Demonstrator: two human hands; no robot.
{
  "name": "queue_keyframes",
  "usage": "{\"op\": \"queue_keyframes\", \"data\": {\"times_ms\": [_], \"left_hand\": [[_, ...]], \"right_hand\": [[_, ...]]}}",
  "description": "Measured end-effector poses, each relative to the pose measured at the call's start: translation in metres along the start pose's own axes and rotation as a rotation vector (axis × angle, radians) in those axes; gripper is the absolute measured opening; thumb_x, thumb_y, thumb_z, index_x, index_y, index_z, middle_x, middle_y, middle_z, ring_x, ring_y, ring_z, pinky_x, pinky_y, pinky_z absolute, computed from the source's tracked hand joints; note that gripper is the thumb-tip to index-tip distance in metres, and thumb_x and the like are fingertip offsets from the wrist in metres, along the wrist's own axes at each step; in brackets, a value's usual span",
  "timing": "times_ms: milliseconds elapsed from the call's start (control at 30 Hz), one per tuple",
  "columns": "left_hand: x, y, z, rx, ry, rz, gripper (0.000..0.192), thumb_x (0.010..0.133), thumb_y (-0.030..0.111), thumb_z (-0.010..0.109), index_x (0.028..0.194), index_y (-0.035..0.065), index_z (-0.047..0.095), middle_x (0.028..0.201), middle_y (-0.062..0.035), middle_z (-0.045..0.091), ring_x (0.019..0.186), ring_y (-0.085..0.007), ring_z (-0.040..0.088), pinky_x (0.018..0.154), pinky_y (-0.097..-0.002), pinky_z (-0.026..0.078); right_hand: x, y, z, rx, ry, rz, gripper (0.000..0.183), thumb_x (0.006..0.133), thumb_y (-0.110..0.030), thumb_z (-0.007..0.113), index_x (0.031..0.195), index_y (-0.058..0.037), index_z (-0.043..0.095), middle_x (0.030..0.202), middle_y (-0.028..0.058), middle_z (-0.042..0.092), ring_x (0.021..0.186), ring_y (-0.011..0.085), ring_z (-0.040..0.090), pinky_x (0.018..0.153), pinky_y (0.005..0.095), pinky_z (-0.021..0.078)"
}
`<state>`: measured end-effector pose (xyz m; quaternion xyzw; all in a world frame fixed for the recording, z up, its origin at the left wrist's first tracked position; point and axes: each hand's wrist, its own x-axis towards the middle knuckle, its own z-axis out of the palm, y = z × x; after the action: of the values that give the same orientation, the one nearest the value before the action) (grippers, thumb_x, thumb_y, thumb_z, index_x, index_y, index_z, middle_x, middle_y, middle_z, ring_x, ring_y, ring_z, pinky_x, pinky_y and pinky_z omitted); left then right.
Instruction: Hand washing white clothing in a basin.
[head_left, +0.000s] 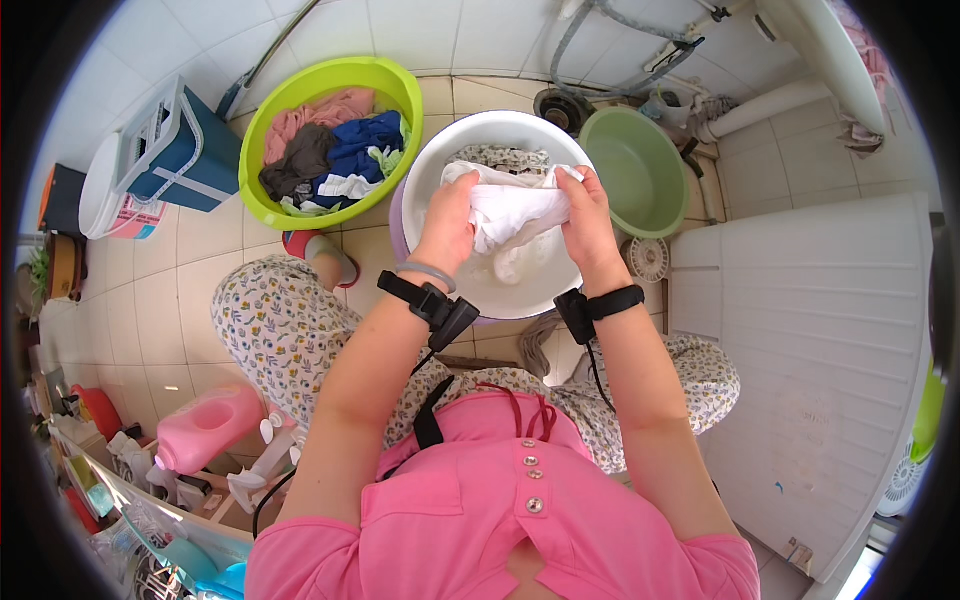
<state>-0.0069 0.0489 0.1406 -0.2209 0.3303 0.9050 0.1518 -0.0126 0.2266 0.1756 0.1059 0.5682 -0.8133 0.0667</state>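
A white cloth (517, 210) is stretched between my two hands above a white basin (420, 180). My left hand (448, 217) grips its left side, and my right hand (586, 214) pinches the upper right corner. Part of the cloth hangs down into the basin, where cloudy water (540, 277) shows. Behind the white cloth, a patterned fabric (501, 157) lies in the far part of the basin. Both wrists carry black straps with small black devices. The rim of a purple basin (397, 221) peeks out beneath the white one.
Left of the basin stands a lime-green tub (255, 172) with several garments. A green basin (637, 169) sits at the right, near a round drain cover (648, 259). A blue bin (180, 161) and a pink detergent bottle (210, 424) are on the left. A white ribbed panel (810, 337) borders the right.
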Motion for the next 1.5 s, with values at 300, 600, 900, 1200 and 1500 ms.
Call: {"op": "queue_keyframes", "data": {"times_ms": [300, 600, 900, 1200, 1500], "left_hand": [[0.003, -0.033, 0.001, -0.209, -0.100, -0.107, 0.041, 0.091, 0.024, 0.059, 0.126, 0.0078, 0.045, 0.122, -0.0070, 0.053, 0.110, -0.0173, 0.055, 0.090, -0.0318, 0.047], [-0.002, -0.022, -0.010, -0.152, -0.023, 0.061, 0.016, 0.091, 0.016, 0.055, 0.104, 0.0056, 0.054, 0.091, -0.0072, 0.060, 0.077, -0.0201, 0.063, 0.061, -0.0309, 0.054], [0.001, -0.051, 0.011, 0.073, 0.092, 0.106, 0.027, 0.090, 0.010, 0.046, 0.117, 0.0062, 0.048, 0.104, -0.0095, 0.059, 0.089, -0.0224, 0.062, 0.073, -0.0350, 0.054], [0.009, -0.060, -0.016, -0.015, -0.009, -0.120, 0.036, 0.090, 0.021, 0.057, 0.120, 0.0024, 0.049, 0.108, -0.0098, 0.059, 0.090, -0.0206, 0.061, 0.073, -0.0333, 0.051], [0.013, -0.042, -0.025, 0.564, 0.159, -0.127, 0.041, 0.091, 0.043, 0.054, 0.099, 0.0038, 0.056, 0.090, -0.0053, 0.058, 0.081, -0.0159, 0.054, 0.078, -0.0312, 0.046]], "right_hand": [[-0.009, 0.023, 0.045, 0.285, -0.010, 0.146, 0.022, 0.091, -0.020, 0.061, 0.109, -0.0092, 0.055, 0.104, 0.0032, 0.058, 0.096, 0.0147, 0.055, 0.084, 0.0314, 0.0469], [-0.057, 0.061, 0.075, -0.779, 0.086, -0.471, 0.032, 0.087, -0.026, 0.064, 0.108, -0.0036, 0.057, 0.102, 0.0211, 0.057, 0.082, 0.0312, 0.059, 0.072, 0.0380, 0.0486], [0.009, 0.082, 0.021, -0.594, 0.266, -0.218, 0.025, 0.091, -0.020, 0.054, 0.103, 0.0021, 0.052, 0.098, 0.0237, 0.057, 0.085, 0.0386, 0.057, 0.077, 0.0413, 0.0467], [-0.011, 0.047, 0.040, -0.830, 0.201, -0.036, 0.039, 0.093, -0.036, 0.051, 0.101, 0.0024, 0.057, 0.092, 0.0256, 0.062, 0.088, 0.0417, 0.058, 0.077, 0.0438, 0.0451], [0.011, 0.022, -0.013, -0.134, 0.355, 0.020, 0.062, 0.095, -0.043, 0.051, 0.126, 0.0105, 0.046, 0.114, 0.0131, 0.058, 0.102, 0.0192, 0.053, 0.089, 0.0321, 0.0431]]}}
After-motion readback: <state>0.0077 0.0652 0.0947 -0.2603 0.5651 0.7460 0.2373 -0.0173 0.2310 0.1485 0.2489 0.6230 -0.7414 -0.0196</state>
